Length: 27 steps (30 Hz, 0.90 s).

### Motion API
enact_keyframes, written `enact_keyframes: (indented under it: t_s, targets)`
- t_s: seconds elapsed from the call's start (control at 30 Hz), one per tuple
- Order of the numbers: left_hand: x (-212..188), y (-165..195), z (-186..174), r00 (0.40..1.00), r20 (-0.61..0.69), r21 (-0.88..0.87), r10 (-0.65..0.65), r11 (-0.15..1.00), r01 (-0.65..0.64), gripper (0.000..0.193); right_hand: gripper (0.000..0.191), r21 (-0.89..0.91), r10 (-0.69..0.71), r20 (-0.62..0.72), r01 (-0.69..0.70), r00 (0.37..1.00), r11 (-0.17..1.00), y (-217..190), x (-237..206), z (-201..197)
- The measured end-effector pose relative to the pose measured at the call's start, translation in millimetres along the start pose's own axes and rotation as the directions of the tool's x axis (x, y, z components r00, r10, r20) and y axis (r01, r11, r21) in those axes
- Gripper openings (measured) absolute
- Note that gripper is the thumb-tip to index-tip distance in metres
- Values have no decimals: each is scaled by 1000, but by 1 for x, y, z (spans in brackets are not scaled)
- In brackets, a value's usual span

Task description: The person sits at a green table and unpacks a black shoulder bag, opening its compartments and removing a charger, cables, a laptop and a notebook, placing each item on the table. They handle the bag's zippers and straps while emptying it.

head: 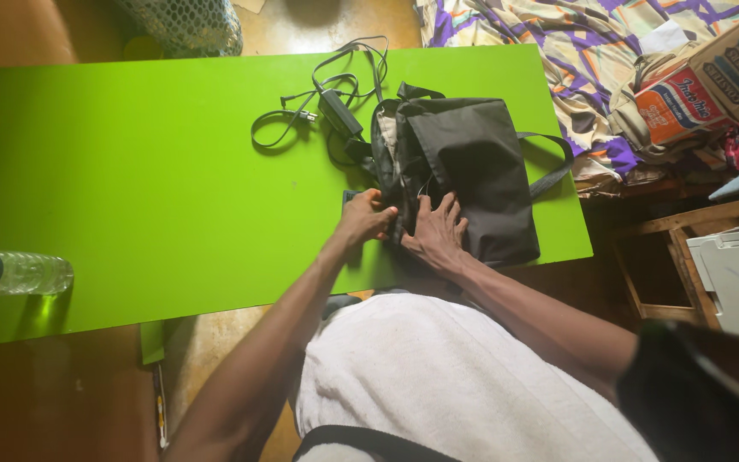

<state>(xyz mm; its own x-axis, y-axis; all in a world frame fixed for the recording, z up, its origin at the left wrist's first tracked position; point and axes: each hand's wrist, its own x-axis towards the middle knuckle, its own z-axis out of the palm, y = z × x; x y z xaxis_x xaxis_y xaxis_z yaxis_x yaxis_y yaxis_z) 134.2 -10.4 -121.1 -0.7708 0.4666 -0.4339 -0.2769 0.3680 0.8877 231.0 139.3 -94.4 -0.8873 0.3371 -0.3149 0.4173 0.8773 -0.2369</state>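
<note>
Black bag (464, 171) lies on the green table (130, 171), under both hands. Left hand (365, 218) pinches its near edge; right hand (436, 233), beside it, presses flat, fingers spread. Charger cable (322, 103) sits beyond them. Steadying the fabric eases the pull.

A: What carries everything?

B: A bright green tabletop (130, 171).

A: What lies on it?

B: A dark grey bag (464, 175) sits toward the right end, one strap hanging past the edge. Just left of the bag, touching it, lies a black power adapter with tangled cables (327, 103). Far left of the bag, a clear plastic bottle (12, 272) lies on its side at the edge.
</note>
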Motion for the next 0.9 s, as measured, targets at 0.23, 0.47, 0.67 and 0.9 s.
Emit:
enact_keyframes:
  t_s: [0.23, 0.47, 0.67, 0.9]
  targets:
    - [-10, -2, 7, 994, -3, 309, -106, 946, 102, 51, 54, 19, 5, 27, -5, 1000, 1000, 7, 8, -5]
    - [7, -11, 18, 991, 113, 518, 75, 846, -123, 50, 96, -50, -153, 248, 170, 957, 984, 34, -18, -3]
    - [5, 46, 13, 987, 54, 333, 149, 930, -158, 44, 108, 488, -422, 189, 288, 887, 824, 42, -20, -44]
    - [-38, 137, 0, 828, 15, 211, 560, 808, -550, 43, 84, 529, 34, -169, 61, 985, 847, -24, -53, -99]
